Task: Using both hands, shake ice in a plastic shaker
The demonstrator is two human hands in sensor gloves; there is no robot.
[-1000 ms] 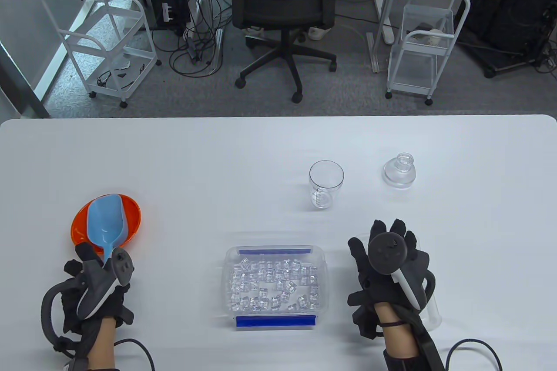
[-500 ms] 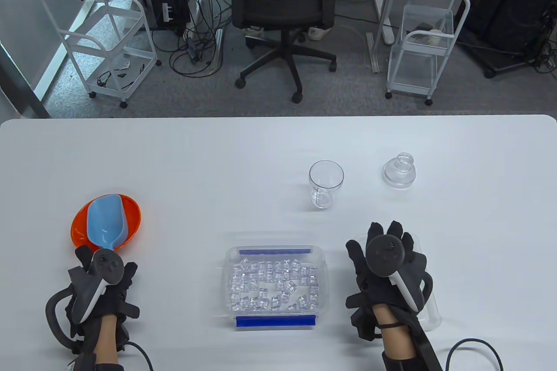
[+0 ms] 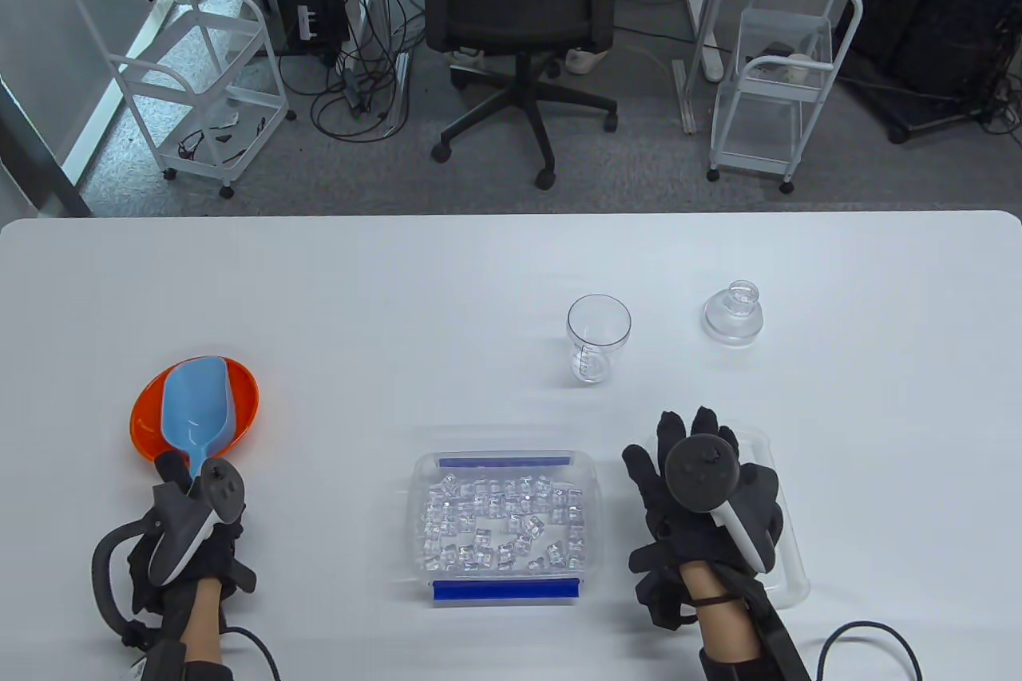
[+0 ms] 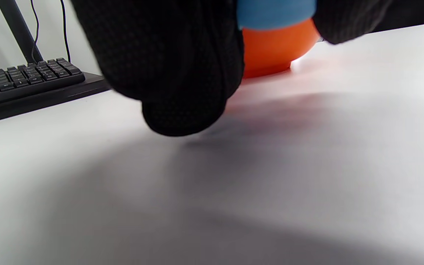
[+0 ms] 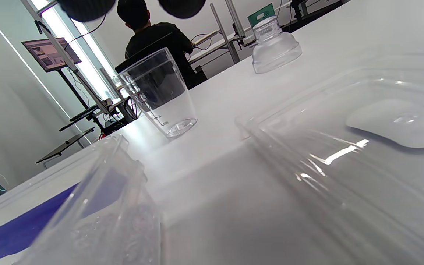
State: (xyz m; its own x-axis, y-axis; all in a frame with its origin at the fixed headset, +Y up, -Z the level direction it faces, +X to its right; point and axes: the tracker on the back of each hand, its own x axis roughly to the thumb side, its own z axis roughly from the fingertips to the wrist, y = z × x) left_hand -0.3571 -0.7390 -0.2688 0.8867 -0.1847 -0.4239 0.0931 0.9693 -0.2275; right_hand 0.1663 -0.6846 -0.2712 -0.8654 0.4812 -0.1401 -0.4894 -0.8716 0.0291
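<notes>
Hands low on the white surface [image 3: 399,298], shaker parts waiting beyond

We are resting our right hand [image 3: 703,505], fingers [image 3: 679,425] spread wide, on the clear lid [image 3: 786,553] beside the ice box [image 3: 505,525]. Our left hand [image 3: 188,537] is reaching the blue scoop [image 3: 194,411] handle; we cannot tell whether it grips. The scoop is lying in the orange bowl [image 3: 243,401]. Beyond the right fingers, the shaker cup [image 3: 598,336] is standing upright, its cap [image 3: 733,314] farther right.

The clear plastic ice tub [image 3: 505,525] sits between my left hand [image 3: 188,537] and right hand [image 3: 703,505]. Behind it stands the clear plastic shaker cup [image 3: 598,336], with the clear domed shaker lid [image 3: 733,314] to its right.
</notes>
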